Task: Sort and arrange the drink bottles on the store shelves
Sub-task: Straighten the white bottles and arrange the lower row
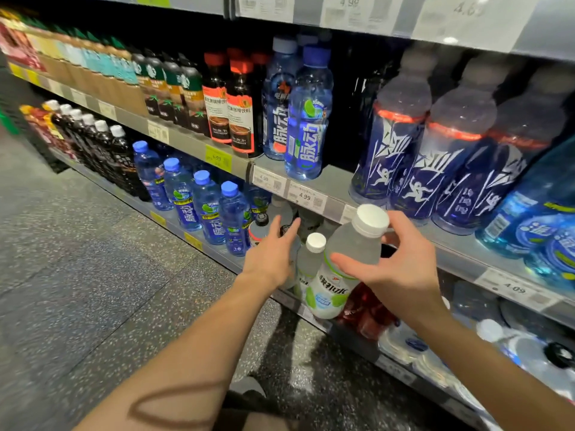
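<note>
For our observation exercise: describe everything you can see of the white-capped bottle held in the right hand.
The bottle is clear plastic with a wide white screw cap, cloudy pale liquid inside, and a white label with green patches and dark characters on its lower half. It is tilted, cap leaning up and right, in front of the lower shelf. The right hand grips its upper body, thumb across the front.

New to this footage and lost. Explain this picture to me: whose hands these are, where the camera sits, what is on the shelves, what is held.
There is no machine: one camera worn on a person's head looks down at their bare hands. The right hand grips a tilted white-capped bottle near its neck. The left hand reaches with straight fingers toward the lower shelf, beside a second white-capped bottle. That shelf holds blue-capped bottles. The shelf above carries dark blue bottles and price tags.
</note>
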Available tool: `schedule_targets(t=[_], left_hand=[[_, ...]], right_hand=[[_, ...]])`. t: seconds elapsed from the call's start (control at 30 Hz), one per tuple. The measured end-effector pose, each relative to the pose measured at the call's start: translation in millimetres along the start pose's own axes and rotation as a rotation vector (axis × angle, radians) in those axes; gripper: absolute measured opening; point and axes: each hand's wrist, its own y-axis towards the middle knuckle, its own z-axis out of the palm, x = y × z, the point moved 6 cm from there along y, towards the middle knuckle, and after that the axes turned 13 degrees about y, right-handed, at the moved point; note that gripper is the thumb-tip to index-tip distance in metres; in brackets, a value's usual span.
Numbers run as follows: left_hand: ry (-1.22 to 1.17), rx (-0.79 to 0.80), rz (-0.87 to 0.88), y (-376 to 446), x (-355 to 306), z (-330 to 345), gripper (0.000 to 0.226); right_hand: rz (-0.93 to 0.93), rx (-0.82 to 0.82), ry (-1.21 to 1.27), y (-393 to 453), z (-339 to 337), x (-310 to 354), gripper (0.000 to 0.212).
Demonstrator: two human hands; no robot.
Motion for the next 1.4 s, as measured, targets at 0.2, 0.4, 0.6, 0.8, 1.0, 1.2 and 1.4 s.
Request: schedule_targets(t=[0.2, 0.4, 0.6, 0.8, 1.0, 1.2, 1.4], left_hand=[[-0.012, 0.051, 0.061, 17, 9, 23, 0.085], [-0.004, -0.059, 0.028, 25, 11, 23, 0.043], [0.006, -0.069, 0.073, 11, 14, 25, 0.026], [-0.032, -0.189, 0.059, 0, 21, -21, 0.016], [-0.014, -0.155, -0.024, -24, 53, -51, 0.026], [-0.081, -0.118, -0.047, -37, 75, -51, 0.020], [-0.170, -0.142, -0.053, -40, 86, -51, 0.021]], right_hand=[[0.033, -0.002, 0.006, 1, 1, -9, 0.051], [-0.053, -0.037, -0.074, -6, 2, -9, 0.052], [-0.087, -0.012, -0.089, -9, -2, -13, 0.051], [-0.060, 0.041, -0.029, -4, 8, -16, 0.041], [-0.027, 0.172, -0.046, 12, 47, -26, 0.041], [-0.041, 0.218, -0.142, 32, 91, -39, 0.047], [0.024, 0.201, -0.270, 46, 115, -60, 0.051]])
